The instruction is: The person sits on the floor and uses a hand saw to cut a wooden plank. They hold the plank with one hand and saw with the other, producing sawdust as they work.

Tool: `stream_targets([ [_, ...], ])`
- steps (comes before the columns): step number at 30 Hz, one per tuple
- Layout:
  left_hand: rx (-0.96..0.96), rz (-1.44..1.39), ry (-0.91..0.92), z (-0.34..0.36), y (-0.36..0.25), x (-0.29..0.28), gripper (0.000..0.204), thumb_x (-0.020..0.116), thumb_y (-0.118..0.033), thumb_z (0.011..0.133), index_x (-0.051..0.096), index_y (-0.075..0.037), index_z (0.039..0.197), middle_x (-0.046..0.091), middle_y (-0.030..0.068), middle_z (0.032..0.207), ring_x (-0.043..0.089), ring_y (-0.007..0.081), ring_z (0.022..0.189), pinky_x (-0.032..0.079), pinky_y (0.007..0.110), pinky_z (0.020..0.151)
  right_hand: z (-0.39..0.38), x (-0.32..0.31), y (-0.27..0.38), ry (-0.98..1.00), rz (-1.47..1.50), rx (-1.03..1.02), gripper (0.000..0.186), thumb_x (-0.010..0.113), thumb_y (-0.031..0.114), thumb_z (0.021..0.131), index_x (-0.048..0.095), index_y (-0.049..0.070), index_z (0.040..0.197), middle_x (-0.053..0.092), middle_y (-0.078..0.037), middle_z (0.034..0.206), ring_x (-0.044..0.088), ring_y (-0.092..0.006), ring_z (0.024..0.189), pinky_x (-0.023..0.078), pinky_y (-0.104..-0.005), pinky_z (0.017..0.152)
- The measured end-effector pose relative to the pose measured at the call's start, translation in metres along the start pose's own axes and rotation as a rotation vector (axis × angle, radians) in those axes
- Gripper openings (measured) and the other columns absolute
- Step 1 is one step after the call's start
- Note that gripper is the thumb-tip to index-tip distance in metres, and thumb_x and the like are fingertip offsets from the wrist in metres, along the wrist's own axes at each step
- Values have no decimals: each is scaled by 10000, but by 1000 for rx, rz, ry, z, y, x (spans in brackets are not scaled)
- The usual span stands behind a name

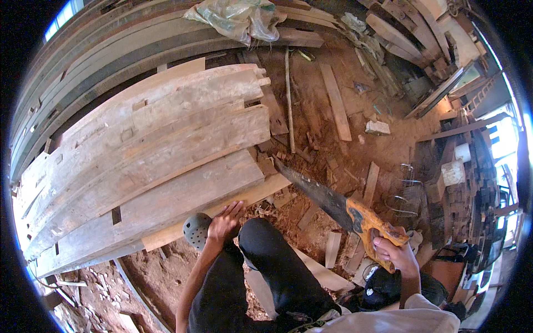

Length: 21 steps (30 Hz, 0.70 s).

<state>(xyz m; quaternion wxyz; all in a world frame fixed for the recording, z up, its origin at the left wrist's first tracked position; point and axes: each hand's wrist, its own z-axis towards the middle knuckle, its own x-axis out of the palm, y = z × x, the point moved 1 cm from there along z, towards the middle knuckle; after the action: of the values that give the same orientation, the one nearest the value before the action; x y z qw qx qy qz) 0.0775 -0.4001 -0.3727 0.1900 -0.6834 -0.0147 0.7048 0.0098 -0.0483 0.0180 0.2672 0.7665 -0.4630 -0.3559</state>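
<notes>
My right hand [391,250] grips the orange wooden handle of a handsaw [316,194]. The saw's dark blade points up and left, its tip near the right end of a pale board [272,186]; whether it touches cannot be told. My left hand [226,219] lies on that board, fingers stretched out. Weathered grey planks [144,139] are laid alongside and above it, with cut notches. Just left of my left hand is a grey perforated clog [194,228], and my dark-trousered knee is to its right.
Long stacked timbers [105,47] curve along the upper left, with a plastic sheet [233,22] on them. Loose boards [334,100], offcuts and a white block [377,127] lie on the reddish dirt floor. More timber piles [405,33] stand at the right, near wire loops and a black bag.
</notes>
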Motion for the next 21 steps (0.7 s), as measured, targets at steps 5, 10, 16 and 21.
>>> stream_targets([
  [5,39,166,3,2,-2,-9,550,510,-145,885,456,-191,1430,337,-3,1555,386,186,1391,454,296,1062,-7,0,7,55,-59,-84,80,623,95,922,554,56,907,454,27,655,409,-56,524,350,-231,435],
  [10,19,116,43,1,-1,-7,547,496,-158,894,444,-159,1439,332,16,1559,373,193,1401,394,330,1109,0,4,5,159,-91,-222,104,609,97,933,615,7,985,501,23,656,458,-78,520,446,-264,468],
  [16,21,109,25,-2,-3,-4,509,470,-189,915,479,-123,1420,361,54,1546,375,206,1402,322,382,1148,-8,20,38,105,-219,-129,143,591,111,943,630,0,1024,563,-7,651,494,-72,504,476,-274,455],
  [21,-79,-58,34,-1,-5,-3,513,497,-170,902,494,-141,1414,383,49,1535,403,204,1384,338,391,1136,51,63,51,-16,-276,67,163,584,205,974,616,46,989,492,42,587,440,-57,446,373,-247,394],
])
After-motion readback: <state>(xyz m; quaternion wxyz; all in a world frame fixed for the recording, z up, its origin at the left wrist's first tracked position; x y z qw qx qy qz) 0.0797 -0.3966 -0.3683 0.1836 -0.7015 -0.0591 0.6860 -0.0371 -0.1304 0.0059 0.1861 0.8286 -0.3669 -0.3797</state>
